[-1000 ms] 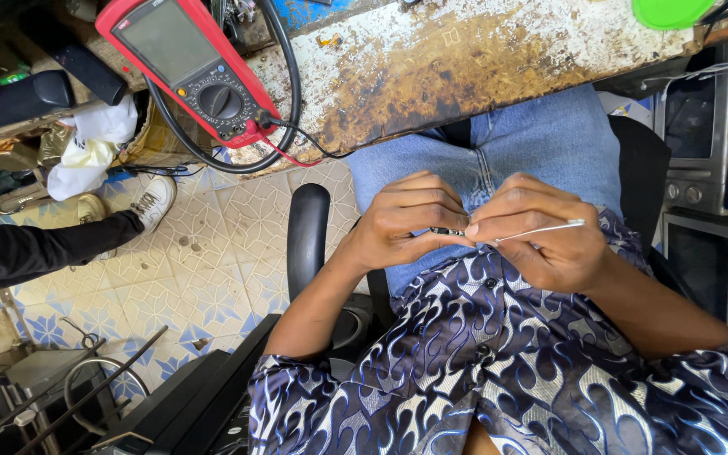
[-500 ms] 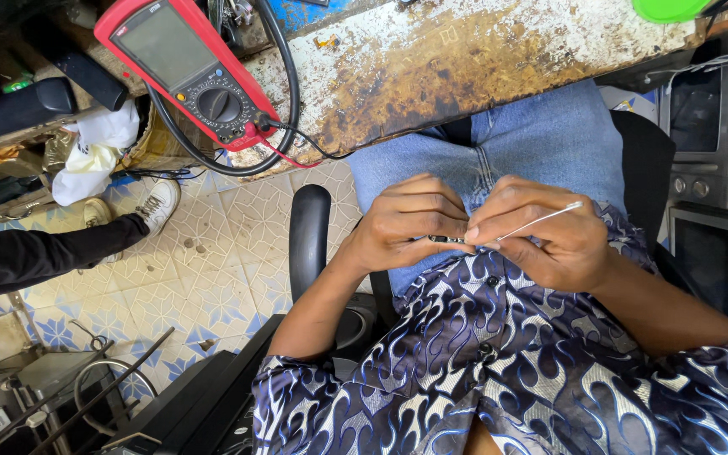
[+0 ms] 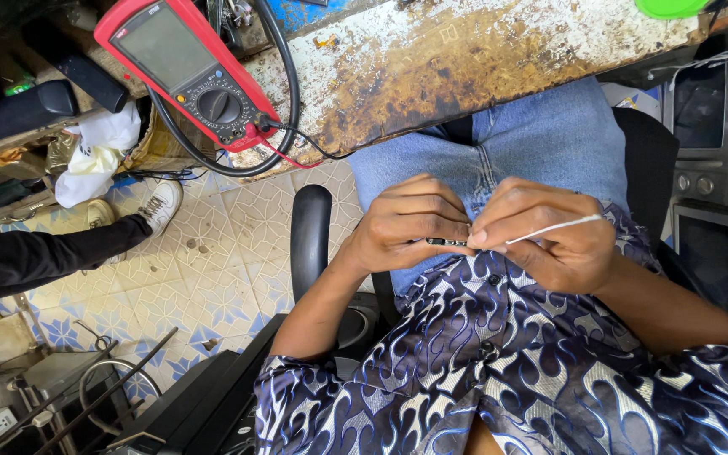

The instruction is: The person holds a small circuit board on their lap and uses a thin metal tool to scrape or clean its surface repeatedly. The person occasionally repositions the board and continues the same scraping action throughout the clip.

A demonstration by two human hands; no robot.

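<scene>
A: Item one, the thing in hand?

B: I log a small dark part [image 3: 446, 242], pinched between both hands over the lap, below the edge of the surface [image 3: 499, 50]. Its long axis runs left to right, hand to hand. A thin white wire [image 3: 554, 227] runs from it up and to the right, across the right hand.

A: Which hand is nearer?

B: Both touch it. I read the left hand [image 3: 406, 223] as closed on the part's left end, fingers curled, knuckles toward the surface. The right hand [image 3: 549, 240] is closed too, thumb and forefinger nipping the right end where the wire joins. Fingertips all but meet.

A: Arm pose?

B: Both forearms angle in from the body, wrists bent inward, hands level with each other against the jeans.

A: Surroundings?

B: Red multimeter [image 3: 187, 72] on the surface, upper left, black leads looped beside it, well apart from the hands. Chair armrest [image 3: 311, 232] just left of the left wrist. Another person's dark leg and shoe [image 3: 160, 206] on the tiled floor, far left.
</scene>
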